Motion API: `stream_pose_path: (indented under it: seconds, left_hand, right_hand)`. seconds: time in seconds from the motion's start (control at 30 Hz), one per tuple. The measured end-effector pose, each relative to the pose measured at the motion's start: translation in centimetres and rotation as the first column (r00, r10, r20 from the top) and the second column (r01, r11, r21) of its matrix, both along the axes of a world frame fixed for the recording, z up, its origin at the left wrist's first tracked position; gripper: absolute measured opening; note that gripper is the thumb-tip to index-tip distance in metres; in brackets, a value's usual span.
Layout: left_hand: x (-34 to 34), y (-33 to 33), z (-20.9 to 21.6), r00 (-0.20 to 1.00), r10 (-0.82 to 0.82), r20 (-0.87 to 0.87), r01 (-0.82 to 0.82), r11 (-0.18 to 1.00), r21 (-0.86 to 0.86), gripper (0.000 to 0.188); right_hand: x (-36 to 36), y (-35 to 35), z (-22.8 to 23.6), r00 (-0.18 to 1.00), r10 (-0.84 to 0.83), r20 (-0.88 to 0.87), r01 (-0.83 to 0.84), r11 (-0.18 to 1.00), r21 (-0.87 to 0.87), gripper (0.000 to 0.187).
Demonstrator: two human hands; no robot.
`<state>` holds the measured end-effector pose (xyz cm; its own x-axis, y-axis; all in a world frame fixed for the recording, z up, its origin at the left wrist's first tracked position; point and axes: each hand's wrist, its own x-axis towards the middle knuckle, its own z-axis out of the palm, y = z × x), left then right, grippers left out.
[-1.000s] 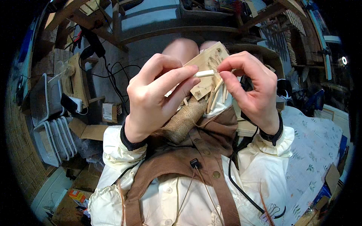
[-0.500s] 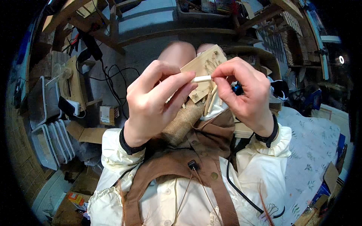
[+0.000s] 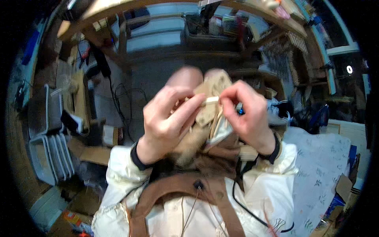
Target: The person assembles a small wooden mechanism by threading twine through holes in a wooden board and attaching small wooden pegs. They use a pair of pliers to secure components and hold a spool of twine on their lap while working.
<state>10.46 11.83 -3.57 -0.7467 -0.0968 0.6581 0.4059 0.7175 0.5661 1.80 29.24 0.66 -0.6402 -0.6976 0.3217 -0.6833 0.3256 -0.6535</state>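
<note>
Between my two hands is a short pale stick [image 3: 212, 99], perhaps a small dowel. My left hand [image 3: 169, 114] pinches its left end between thumb and fingers. The fingertips of my right hand [image 3: 248, 114] are closed at its other end. Under the hands, a light wooden board [image 3: 206, 113] with dark holes or knots near its ends rests on my lap. Several thin sticks [image 3: 216, 125] lie beside the board. Nearer my body is a twine-wrapped cylinder [image 3: 192, 143], partly behind my left hand. Motion blurs the fingertips.
Black cables [image 3: 115, 93] run across the floor at the left, near white folded metal frames [image 3: 51, 158]. A patterned cloth [image 3: 316, 173] covers a surface at the right. Ahead stands a wooden workbench [image 3: 166, 8] with a dark crate [image 3: 209, 37] beneath.
The whole view has tilted up, so my hands and lap sit lower and more of the bench shows. Both hands still meet at the pale stick.
</note>
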Motion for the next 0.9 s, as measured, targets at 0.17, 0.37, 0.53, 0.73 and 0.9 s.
stream_pose_path:
  seconds: [0.17, 0.37, 0.53, 0.73, 0.9]
  left_hand:
    - [-0.4, -0.4, -0.3, 0.977, -0.100, 0.186, 0.097, 0.995, 0.021, 0.013]
    - [-0.4, -0.2, 0.8, 0.993, -0.069, 0.095, 0.066, 0.997, 0.040, 0.012]
    - [-0.2, -0.2, 0.4, 1.000, -0.019, -0.023, 0.019, 1.000, 0.023, 0.014]
    - [-0.3, -0.3, 0.0, 1.000, 0.019, -0.025, -0.016, 0.993, 0.121, 0.014]
    - [-0.2, -1.9, 0.4, 0.956, 0.291, -0.047, -0.262, 0.912, 0.316, 0.015]
  right_hand:
    - [-0.9, 0.0, -0.3, 0.986, 0.043, -0.158, -0.040, 0.999, 0.022, 0.012]
    - [-0.8, -0.1, 0.7, 0.975, 0.042, -0.216, -0.049, 0.998, -0.025, 0.010]
    - [-0.8, -0.3, 0.5, 0.989, 0.069, -0.129, -0.073, 0.997, -0.027, 0.010]
    - [-1.3, -1.0, 1.8, 0.992, 0.073, -0.106, -0.069, 0.997, 0.047, 0.010]
    - [-5.4, -9.1, 10.3, 0.677, 0.056, -0.734, -0.049, 0.998, 0.030, 0.016]
